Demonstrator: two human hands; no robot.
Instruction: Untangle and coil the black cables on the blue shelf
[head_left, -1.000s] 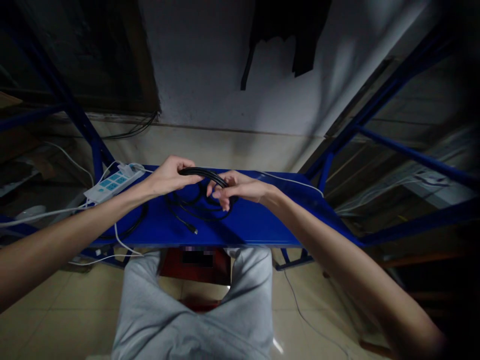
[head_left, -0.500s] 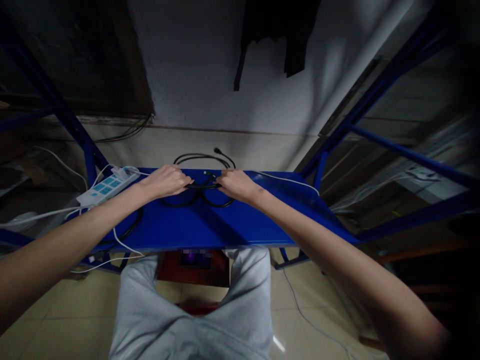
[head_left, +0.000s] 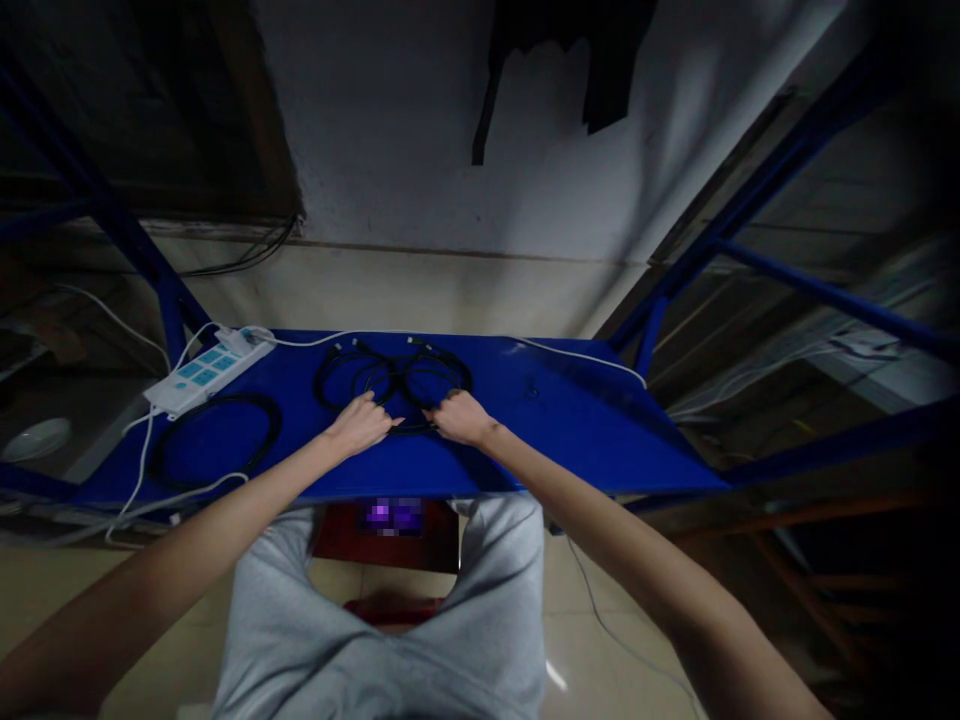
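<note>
A tangle of black cable loops [head_left: 390, 378] lies flat on the blue shelf board [head_left: 555, 420], near its middle. My left hand [head_left: 361, 424] rests at the near edge of the loops with fingers curled, pinching the cable. My right hand [head_left: 459, 417] sits just right of it, fingers also closed on the same cable. The stretch of cable between the two hands is short and lies on the board.
A white power strip [head_left: 208, 370] with a white cord lies at the board's far left. A second black cable coil [head_left: 214, 440] lies in front of it. Blue rack posts [head_left: 127, 240] rise on both sides. My grey-trousered knees [head_left: 390, 620] are below the board.
The cable loops, held up off the board a second ago, now lie spread flat on it. Both hands have drawn back toward me to the loops' near edge.
</note>
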